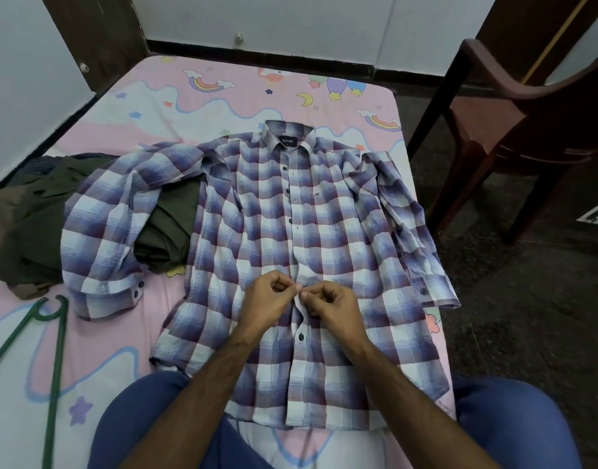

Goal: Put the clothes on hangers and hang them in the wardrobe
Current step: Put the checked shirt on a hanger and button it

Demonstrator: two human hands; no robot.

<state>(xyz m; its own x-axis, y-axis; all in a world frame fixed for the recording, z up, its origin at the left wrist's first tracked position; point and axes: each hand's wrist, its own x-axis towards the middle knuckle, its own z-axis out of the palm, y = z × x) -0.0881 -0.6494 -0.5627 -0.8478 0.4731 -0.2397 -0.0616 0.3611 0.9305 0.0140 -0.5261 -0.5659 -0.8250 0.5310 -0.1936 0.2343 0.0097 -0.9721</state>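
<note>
A purple and white checked shirt [290, 252] lies flat, front up, on the pink patterned bedsheet [121, 333], collar toward the far wall. Both hands meet at the button placket, low on the shirt's front. The left hand [268, 301] pinches the fabric edge with thumb and forefinger, other fingers curled. The right hand [331, 304] pinches the placket just beside it, fingertips touching the left's. A green hanger [55, 336] rests on the sheet to the left, apart from the shirt. A heap of olive clothes [30, 214] sits under the shirt's sleeve. A brown chair [514, 130] stands beside the bed.
</note>
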